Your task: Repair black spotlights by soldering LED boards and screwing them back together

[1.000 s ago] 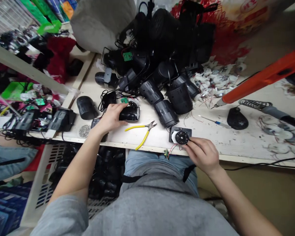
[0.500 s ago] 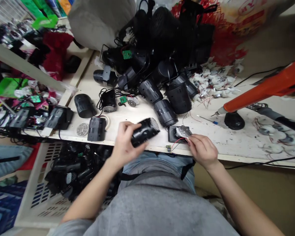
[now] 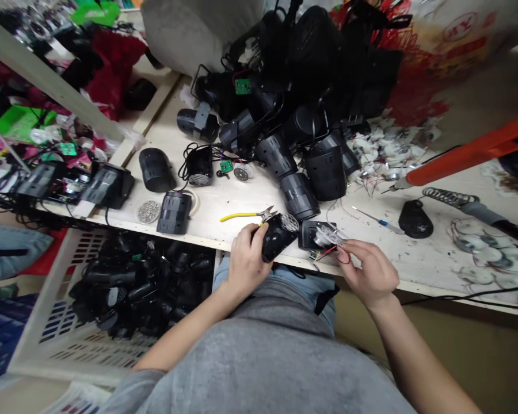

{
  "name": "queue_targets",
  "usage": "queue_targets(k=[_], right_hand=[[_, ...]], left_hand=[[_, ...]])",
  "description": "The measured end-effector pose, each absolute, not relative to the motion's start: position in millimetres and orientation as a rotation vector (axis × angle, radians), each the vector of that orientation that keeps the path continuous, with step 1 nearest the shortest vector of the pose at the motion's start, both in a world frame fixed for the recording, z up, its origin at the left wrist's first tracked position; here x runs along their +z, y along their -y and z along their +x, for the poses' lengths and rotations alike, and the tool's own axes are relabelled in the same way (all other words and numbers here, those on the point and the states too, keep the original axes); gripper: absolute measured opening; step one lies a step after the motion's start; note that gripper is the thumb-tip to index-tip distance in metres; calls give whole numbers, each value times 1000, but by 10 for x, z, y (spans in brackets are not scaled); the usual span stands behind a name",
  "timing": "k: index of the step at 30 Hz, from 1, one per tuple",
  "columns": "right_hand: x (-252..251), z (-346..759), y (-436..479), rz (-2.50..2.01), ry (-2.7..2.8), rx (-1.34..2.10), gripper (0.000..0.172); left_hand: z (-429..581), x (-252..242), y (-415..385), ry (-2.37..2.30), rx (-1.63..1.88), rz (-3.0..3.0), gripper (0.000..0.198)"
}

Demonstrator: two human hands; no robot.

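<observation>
Black housing (image 3: 280, 238): centre of the frame, at the table's near edge; long axis slants from lower left to upper right, the perforated round end facing upper right.
Left hand (image 3: 248, 256): gripping the housing around its lower-left side.
Right hand (image 3: 369, 269): thumb and fingers pinching a whitish part (image 3: 327, 234) with a red wire, right of centre; this part's exact pointing is blurred.
Black block (image 3: 306, 240): behind the whitish part, which covers some of it.
Yellow-handled pliers (image 3: 242, 216): just beyond the housing, partly hidden by it and the left hand.
Screwdriver (image 3: 377, 219): right of centre, well apart.
Pile of black housings (image 3: 300, 192): upper centre, crowding the space beyond the block.
</observation>
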State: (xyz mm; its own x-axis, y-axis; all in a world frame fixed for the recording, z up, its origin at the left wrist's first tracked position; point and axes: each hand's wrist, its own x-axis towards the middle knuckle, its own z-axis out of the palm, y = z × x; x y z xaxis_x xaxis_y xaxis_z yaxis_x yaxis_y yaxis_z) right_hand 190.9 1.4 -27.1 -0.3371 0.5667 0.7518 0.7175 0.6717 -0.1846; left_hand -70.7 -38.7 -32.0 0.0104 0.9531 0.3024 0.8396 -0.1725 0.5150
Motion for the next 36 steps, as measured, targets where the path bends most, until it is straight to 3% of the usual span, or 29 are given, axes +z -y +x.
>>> queue_targets(k=[6,19,30,36], right_hand=[[-169,1756,62,-987,2015,-91,15],[-160,1597,58,-947,2027,-28,15],[-167,1605,76,-927,2037,-8,11],[-80,1544,112,-927,2000,63,15]], left_hand=[[-877,-325,406,-1803,868,1987,78],[-1309,-426,252,-2122,959,1995,47],[-1521,69,154,-1570,380,2302,89],[-1379,-133,39,-1543,712,2234,80]])
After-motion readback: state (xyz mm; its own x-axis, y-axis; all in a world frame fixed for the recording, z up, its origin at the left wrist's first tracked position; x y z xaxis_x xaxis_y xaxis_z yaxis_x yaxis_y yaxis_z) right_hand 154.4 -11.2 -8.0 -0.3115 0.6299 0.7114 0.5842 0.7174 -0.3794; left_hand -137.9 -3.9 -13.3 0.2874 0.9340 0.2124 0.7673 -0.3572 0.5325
